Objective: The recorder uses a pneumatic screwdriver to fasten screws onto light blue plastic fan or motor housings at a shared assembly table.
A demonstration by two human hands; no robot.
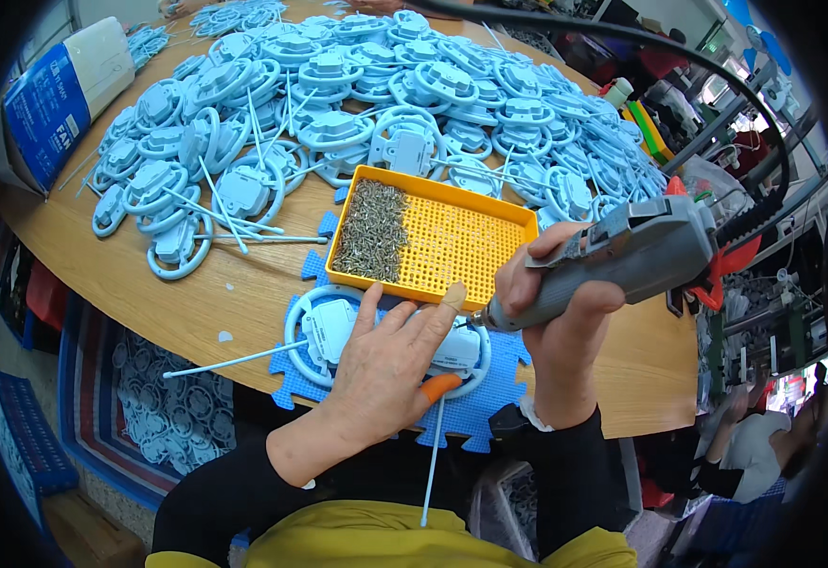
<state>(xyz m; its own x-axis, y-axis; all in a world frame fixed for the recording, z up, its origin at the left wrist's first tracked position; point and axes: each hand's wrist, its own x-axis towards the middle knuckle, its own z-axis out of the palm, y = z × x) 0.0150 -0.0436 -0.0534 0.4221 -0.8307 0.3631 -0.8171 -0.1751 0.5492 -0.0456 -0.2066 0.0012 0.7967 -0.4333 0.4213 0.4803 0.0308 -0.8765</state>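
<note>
both hands (390, 364) on wheel (324, 327), screwdriver (622, 260)

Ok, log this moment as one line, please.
left hand: presses pale blue wheel part onto blue foam mat | right hand: grips grey electric screwdriver, tip at part | yellow screw tray behind

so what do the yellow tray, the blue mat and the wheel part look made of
Yellow tray: looks like moulded plastic, with a grid-perforated floor.
Blue mat: probably soft foam, matte, with jigsaw edges.
Wheel part: pale blue plastic, smooth with a slight sheen, like the heap behind.
</note>
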